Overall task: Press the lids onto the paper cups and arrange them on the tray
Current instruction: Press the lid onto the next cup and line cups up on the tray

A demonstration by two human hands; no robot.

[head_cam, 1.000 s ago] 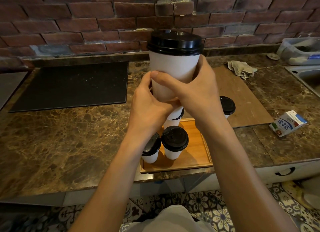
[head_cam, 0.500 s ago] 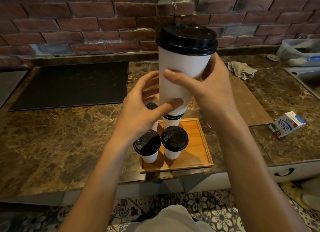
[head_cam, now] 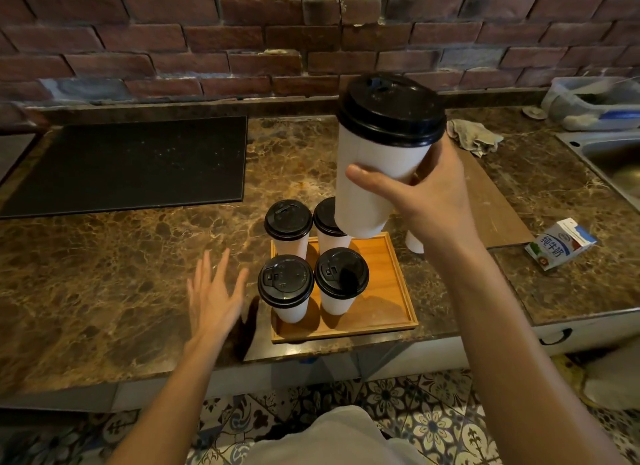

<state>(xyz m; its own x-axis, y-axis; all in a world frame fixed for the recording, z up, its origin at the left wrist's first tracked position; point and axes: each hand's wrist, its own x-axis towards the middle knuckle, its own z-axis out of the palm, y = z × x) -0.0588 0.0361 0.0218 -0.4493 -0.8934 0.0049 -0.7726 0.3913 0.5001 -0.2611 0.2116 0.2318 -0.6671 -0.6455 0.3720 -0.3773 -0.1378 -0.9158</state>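
The raised paper cup (head_cam: 360, 218) is white, and its lid (head_cam: 391, 114) is black. The four other cups (head_cam: 290, 307) are white with black lids too. The tray (head_cam: 391, 281) is orange-brown wood. The countertop (head_cam: 104, 274) is dark brown with pale wiggly lines. The mat (head_cam: 131, 163) is black with tiny white specks. The brick wall (head_cam: 138, 31) is dark red. The floor tiles (head_cam: 433, 426) have blue and white flowers. The milk carton (head_cam: 557, 248) is white and blue.
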